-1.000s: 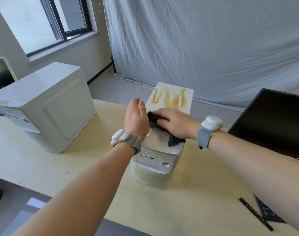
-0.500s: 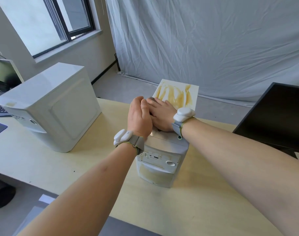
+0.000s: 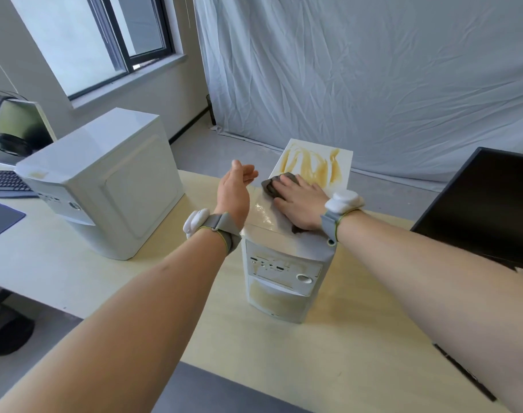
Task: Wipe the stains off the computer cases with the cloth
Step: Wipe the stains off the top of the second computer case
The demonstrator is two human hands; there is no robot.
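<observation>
A: From the head view, the right hand (image 3: pixel 300 202) is pressing flat, fingers straight, on the dark cloth (image 3: pixel 276 186) at centre frame, on top of the small computer case (image 3: pixel 287 263).

B: And the left hand (image 3: pixel 235 190)?

A: It is hovering just beside the case's left edge, fingers loose and spread, holding nothing.

B: Where is the mess?

A: Yellow-brown stains (image 3: pixel 312 168) are streaking the far half of the lid, right ahead of the cloth. The near half is looking wet and glossy. I would say the lid is roughly half done.

B: So what is the trick here?

A: Keeping the palm flat and the cloth bunched under the fingers while pushing towards the far edge, in overlapping passes. The left hand could be steadying the case, since a narrow tower may slide on the table (image 3: pixel 328 353).

B: And the bigger case (image 3: pixel 105 186) at left?

A: A small yellowish mark is showing near its front top corner; that one is waiting.
</observation>
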